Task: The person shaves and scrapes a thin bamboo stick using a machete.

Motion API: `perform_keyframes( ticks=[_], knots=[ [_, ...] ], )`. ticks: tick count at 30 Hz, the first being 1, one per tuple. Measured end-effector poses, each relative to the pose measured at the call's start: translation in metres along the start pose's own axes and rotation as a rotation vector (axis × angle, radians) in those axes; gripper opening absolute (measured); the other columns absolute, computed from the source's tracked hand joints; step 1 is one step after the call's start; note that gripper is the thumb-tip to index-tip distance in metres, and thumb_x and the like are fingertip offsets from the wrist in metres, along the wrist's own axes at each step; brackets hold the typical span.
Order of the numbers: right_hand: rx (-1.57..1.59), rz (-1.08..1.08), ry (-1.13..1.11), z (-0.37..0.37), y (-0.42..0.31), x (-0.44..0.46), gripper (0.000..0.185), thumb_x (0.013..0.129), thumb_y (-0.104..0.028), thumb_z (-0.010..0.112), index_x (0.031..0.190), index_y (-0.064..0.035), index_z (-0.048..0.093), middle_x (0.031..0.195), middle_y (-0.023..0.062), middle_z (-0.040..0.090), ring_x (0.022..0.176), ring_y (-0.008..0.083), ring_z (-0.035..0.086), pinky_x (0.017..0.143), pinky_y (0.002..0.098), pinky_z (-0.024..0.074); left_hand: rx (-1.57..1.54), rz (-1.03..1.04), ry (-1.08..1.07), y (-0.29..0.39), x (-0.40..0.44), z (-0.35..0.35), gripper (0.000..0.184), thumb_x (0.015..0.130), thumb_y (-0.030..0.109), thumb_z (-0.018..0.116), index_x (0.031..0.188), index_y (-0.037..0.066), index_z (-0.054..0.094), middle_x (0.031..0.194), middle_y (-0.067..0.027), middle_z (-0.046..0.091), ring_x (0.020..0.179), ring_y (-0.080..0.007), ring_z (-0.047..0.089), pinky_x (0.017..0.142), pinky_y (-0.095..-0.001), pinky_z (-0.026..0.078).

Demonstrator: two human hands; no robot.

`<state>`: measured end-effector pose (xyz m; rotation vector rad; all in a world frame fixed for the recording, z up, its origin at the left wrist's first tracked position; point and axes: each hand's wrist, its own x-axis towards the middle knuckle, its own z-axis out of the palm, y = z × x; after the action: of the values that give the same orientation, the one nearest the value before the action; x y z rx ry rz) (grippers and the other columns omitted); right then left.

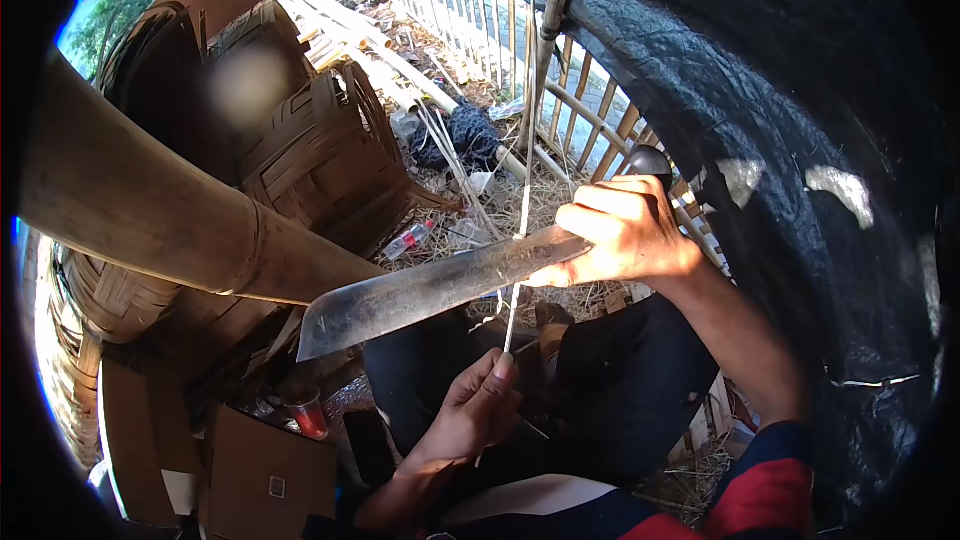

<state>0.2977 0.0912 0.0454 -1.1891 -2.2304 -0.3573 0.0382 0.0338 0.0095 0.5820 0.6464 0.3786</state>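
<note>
A machete [420,292] with a broad, worn blade lies across the middle of the view, its tip pointing left. My right hand [625,238] is closed round the machete near the base of the blade, and a black rounded end shows above the fingers. A thin pale bamboo strip [528,155] runs upright past the blade, which crosses it close to my right thumb. Lower down, my left hand [475,408] pinches this strip between thumb and fingers, just above my lap. Whether the edge cuts into the strip I cannot tell.
A thick bamboo pole [215,225] slants in from the left, near the machete's tip. Behind it are woven baskets [325,155]. Cardboard boxes [268,470] and a red plastic cup [309,417] sit lower left. Black sheeting [700,70] hangs at right beside a bamboo fence [585,120].
</note>
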Motion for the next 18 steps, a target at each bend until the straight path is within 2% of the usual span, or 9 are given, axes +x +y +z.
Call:
perform_keyframes(
  ticks=[3,4,5,7,9,11,13,15,18],
  knots=[
    [0.072,-0.058,-0.051,0.004,-0.015,0.000,0.057,0.065,-0.065,0.072,0.062,-0.0109,0.055,0.055,-0.0001,0.044,0.045,0.0174,0.052,0.044,0.0304,0.0425,0.005,-0.015,0.028,-0.007,0.000,0.000,0.027,0.103,0.032,0.040,0.081,0.015,0.040,0.057,0.0078,0.027,0.044,-0.0034,0.022,0.040,-0.0214,0.018],
    [0.047,-0.108,0.044,0.008,-0.018,0.001,0.060,0.067,-0.068,0.068,0.061,-0.0104,0.055,0.056,0.0003,0.046,0.046,0.0178,0.053,0.046,0.0307,0.0436,0.012,0.007,0.024,-0.009,0.000,0.000,0.027,0.102,0.034,0.041,0.081,0.016,0.040,0.056,0.0075,0.027,0.043,-0.0037,0.021,0.039,-0.0214,0.018],
    [0.047,-0.104,0.040,0.010,-0.012,-0.001,0.060,0.067,-0.068,0.068,0.061,-0.0104,0.055,0.056,0.0003,0.046,0.046,0.0178,0.053,0.046,0.0307,0.0436,0.018,0.027,0.020,-0.012,-0.001,0.000,0.027,0.101,0.035,0.043,0.081,0.017,0.040,0.055,0.0072,0.026,0.042,-0.0040,0.021,0.038,-0.0213,0.018],
    [0.021,-0.050,-0.029,0.010,0.007,-0.002,0.060,0.068,-0.068,0.068,0.061,-0.0100,0.055,0.055,0.0007,0.045,0.046,0.0178,0.053,0.046,0.0312,0.0439,0.005,0.027,0.025,-0.017,-0.004,-0.001,0.027,0.101,0.035,0.042,0.082,0.017,0.040,0.055,0.0070,0.026,0.042,-0.0041,0.020,0.038,-0.0214,0.018],
    [-0.019,0.117,-0.078,0.008,0.019,-0.003,0.057,0.068,-0.063,0.072,0.061,-0.0085,0.056,0.053,0.0025,0.048,0.044,0.0200,0.054,0.044,0.0326,0.0439,-0.005,0.042,0.034,-0.016,-0.006,-0.004,0.026,0.102,0.035,0.042,0.082,0.017,0.040,0.055,0.0068,0.026,0.042,-0.0042,0.020,0.037,-0.0214,0.018],
    [0.001,0.111,-0.038,0.008,0.020,-0.007,0.058,0.068,-0.062,0.072,0.060,-0.0077,0.056,0.054,0.0036,0.050,0.045,0.0211,0.055,0.043,0.0328,0.0437,-0.005,0.017,0.008,-0.015,-0.006,-0.005,0.025,0.102,0.034,0.042,0.083,0.017,0.041,0.055,0.0068,0.026,0.042,-0.0044,0.020,0.037,-0.0217,0.018],
    [0.024,0.072,0.005,0.007,0.010,-0.007,0.053,0.065,-0.059,0.076,0.061,-0.0098,0.056,0.055,0.0024,0.047,0.046,0.0205,0.051,0.044,0.0314,0.0417,-0.040,-0.020,-0.018,-0.019,-0.007,-0.009,0.026,0.102,0.034,0.041,0.082,0.017,0.040,0.056,0.0072,0.027,0.043,-0.0044,0.022,0.039,-0.0222,0.018],
    [0.072,-0.027,-0.043,0.009,0.000,-0.008,0.055,0.063,-0.061,0.077,0.060,-0.0102,0.055,0.054,0.0008,0.043,0.045,0.0187,0.050,0.044,0.0300,0.0418,-0.074,-0.070,-0.033,-0.020,-0.009,-0.010,0.027,0.103,0.033,0.041,0.081,0.017,0.039,0.056,0.0076,0.027,0.044,-0.0044,0.023,0.040,-0.0228,0.018],
    [0.120,-0.096,-0.041,0.008,-0.014,-0.001,0.061,0.067,-0.068,0.069,0.059,-0.0100,0.053,0.055,0.0027,0.045,0.046,0.0205,0.053,0.044,0.0321,0.0437,-0.019,-0.086,0.001,-0.020,-0.009,-0.008,0.027,0.102,0.034,0.041,0.082,0.017,0.039,0.057,0.0076,0.027,0.045,-0.0042,0.022,0.040,-0.0223,0.018]
  ],
)
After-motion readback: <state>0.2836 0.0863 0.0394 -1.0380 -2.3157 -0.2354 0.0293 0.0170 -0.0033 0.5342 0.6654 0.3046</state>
